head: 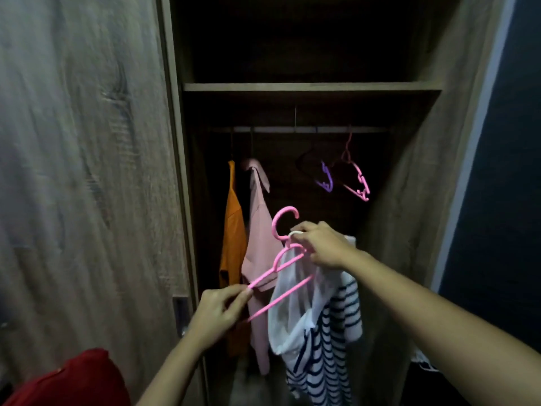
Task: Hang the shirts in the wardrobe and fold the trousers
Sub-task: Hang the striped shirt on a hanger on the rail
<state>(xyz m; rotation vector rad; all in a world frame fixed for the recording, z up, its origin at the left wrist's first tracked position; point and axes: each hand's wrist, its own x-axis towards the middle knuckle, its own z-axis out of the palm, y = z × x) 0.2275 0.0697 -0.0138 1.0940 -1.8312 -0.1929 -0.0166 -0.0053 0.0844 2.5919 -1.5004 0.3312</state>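
Observation:
A pink plastic hanger (285, 260) is held in front of the open wardrobe. My left hand (218, 313) pinches its left arm end. My right hand (320, 244) grips the hanger's neck together with the collar of a white shirt with dark blue stripes (328, 332), which droops from that hand with the hanger partly inside it. On the wardrobe rail (295, 129) an orange shirt (232, 247) and a pale pink shirt (260, 253) hang at the left.
Empty hangers hang on the rail at the right: a purple one (325, 178) and a pink one (357, 178). A shelf (310, 87) runs above the rail. The wardrobe door (87, 171) stands at the left. Red fabric (73, 382) shows at the bottom left.

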